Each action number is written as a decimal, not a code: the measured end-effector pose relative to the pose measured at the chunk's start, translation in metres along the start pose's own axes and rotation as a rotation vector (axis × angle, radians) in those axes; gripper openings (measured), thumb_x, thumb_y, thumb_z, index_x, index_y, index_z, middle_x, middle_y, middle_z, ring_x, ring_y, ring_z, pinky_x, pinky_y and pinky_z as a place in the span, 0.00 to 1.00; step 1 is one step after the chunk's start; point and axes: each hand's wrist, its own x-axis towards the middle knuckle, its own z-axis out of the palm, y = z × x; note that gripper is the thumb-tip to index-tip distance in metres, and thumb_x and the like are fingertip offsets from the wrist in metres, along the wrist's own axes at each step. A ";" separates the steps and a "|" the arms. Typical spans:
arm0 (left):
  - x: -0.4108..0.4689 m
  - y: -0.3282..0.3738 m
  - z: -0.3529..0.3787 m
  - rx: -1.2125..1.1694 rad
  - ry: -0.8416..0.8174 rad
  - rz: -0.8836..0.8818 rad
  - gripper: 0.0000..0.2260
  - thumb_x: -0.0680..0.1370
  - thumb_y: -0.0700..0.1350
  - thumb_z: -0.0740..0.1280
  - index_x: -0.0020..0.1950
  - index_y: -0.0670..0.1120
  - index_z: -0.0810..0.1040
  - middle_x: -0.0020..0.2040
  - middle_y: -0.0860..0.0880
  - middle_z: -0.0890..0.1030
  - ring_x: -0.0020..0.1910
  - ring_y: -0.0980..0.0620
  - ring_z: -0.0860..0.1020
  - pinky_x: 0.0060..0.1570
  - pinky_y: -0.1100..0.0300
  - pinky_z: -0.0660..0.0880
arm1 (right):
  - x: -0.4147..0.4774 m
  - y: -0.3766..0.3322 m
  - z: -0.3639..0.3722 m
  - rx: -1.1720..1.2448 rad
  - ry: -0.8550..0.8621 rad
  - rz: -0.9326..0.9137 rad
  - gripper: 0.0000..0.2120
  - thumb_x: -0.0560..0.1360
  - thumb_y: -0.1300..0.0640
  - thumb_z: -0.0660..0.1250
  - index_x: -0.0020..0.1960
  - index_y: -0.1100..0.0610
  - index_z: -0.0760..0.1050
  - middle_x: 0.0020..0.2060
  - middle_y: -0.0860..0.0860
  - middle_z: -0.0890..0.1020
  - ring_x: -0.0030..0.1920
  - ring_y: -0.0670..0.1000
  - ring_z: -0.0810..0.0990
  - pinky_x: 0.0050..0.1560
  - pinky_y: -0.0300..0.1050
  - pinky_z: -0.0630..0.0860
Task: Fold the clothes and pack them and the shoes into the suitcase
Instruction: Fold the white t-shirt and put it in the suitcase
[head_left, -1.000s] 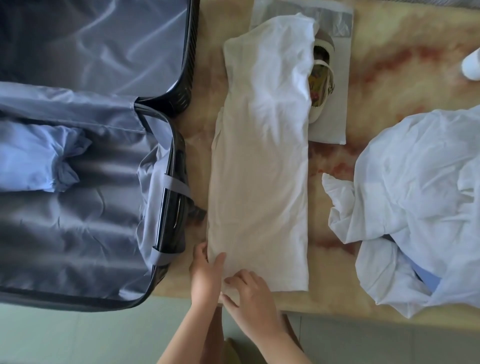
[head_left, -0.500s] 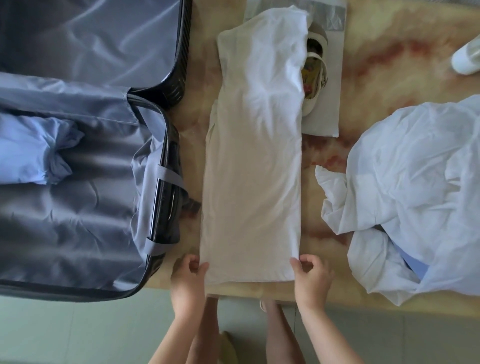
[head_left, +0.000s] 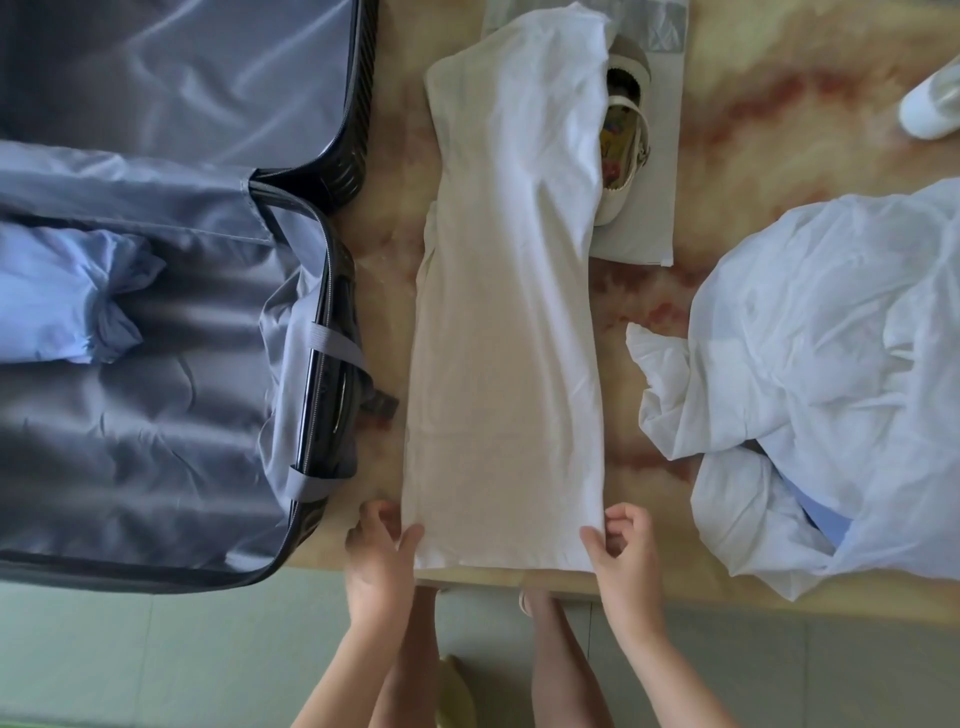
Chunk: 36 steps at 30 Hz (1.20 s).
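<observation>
Fabric runs long and narrow down the tabletop (head_left: 753, 156): a white shirt (head_left: 506, 322), sides turned in, lies between the open suitcase (head_left: 156, 457) and a loose heap of white clothes (head_left: 831, 364). Its far end drapes over part of a shoe (head_left: 621, 140) resting on a grey bag (head_left: 657, 197). The strip points toward the person, likely so the near hem can be lifted and doubled away from them. A blue garment (head_left: 62, 291) is packed inside the suitcase. The left grip (head_left: 382, 551) pinches the hem's left corner, thumb on top and fingers curled beside the edge. The right grip (head_left: 626, 545) pinches the right corner likewise. Holding both corners should keep the hem straight.
</observation>
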 end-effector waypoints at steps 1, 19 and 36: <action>-0.001 0.001 0.000 0.011 -0.012 -0.004 0.08 0.76 0.43 0.69 0.49 0.45 0.70 0.42 0.47 0.76 0.42 0.46 0.75 0.40 0.52 0.72 | 0.001 0.000 0.000 0.012 -0.001 0.005 0.13 0.73 0.62 0.70 0.52 0.54 0.69 0.41 0.51 0.78 0.41 0.51 0.78 0.42 0.44 0.75; -0.057 -0.011 -0.026 -0.291 -0.099 0.129 0.17 0.77 0.40 0.67 0.54 0.62 0.69 0.34 0.44 0.78 0.33 0.45 0.76 0.40 0.48 0.75 | -0.024 0.007 -0.052 -0.091 -0.298 -0.239 0.11 0.73 0.70 0.68 0.43 0.54 0.82 0.39 0.38 0.80 0.39 0.40 0.77 0.39 0.28 0.69; -0.040 0.042 -0.039 -0.332 -0.085 0.236 0.07 0.76 0.41 0.69 0.49 0.52 0.85 0.64 0.59 0.71 0.37 0.67 0.76 0.40 0.72 0.70 | 0.011 -0.033 -0.072 -0.368 -0.284 -0.487 0.29 0.65 0.77 0.68 0.47 0.43 0.77 0.49 0.37 0.76 0.49 0.41 0.76 0.47 0.26 0.69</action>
